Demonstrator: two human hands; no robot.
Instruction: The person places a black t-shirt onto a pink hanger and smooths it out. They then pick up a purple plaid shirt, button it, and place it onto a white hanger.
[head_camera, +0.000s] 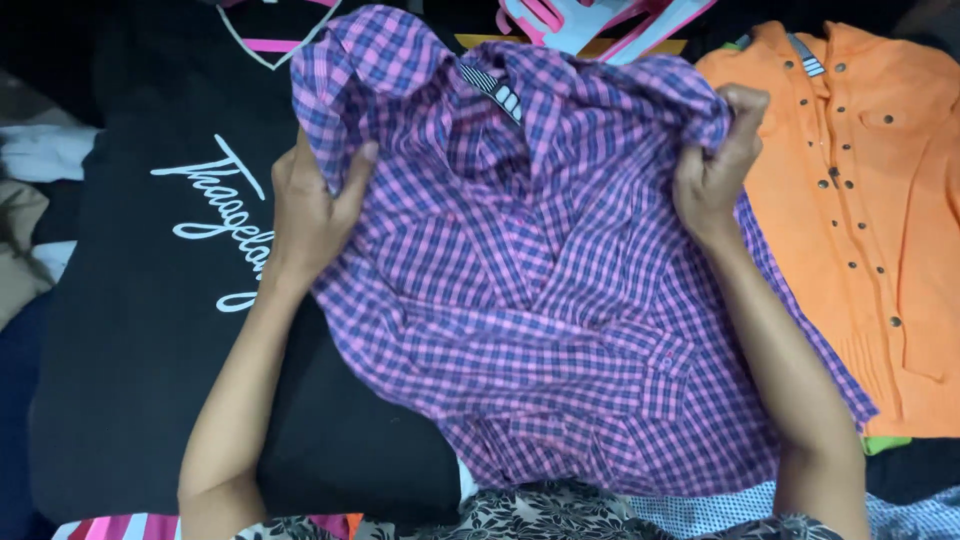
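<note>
Over at the far left there is a heap of pale and tan cloth (30, 190), half lost in shadow, and beside it a black top with white lettering (150, 300) lies flat, taking up most of that side; a strip of pink and white stripes (120, 526) peeks out under its lower edge. The left hand (310, 205) sits right where the black top meets the checked shirt (540, 300), fingers closed on the shirt's left shoulder with the thumb pressed over the cloth. The shirt itself (pink and blue check, a small striped label at the collar) is spread in the middle, collar away from the person, its lower part rumpled and lying over the black top on one side and over the orange garment on the other. Above the collar, pink plastic hangers (590, 20) crowd the top edge. The right hand (718, 160) is bunched into a fist around the shirt's right shoulder, lifting a fold of it. Just past it lies an orange buttoned shirt (860, 220), flat and reaching the right edge of view, with a sliver of green (885, 443) under its hem. Near the bottom, patterned dark fabric (540, 510) runs close to the person. Clothes overlap everywhere, so no bare surface shows between them.
</note>
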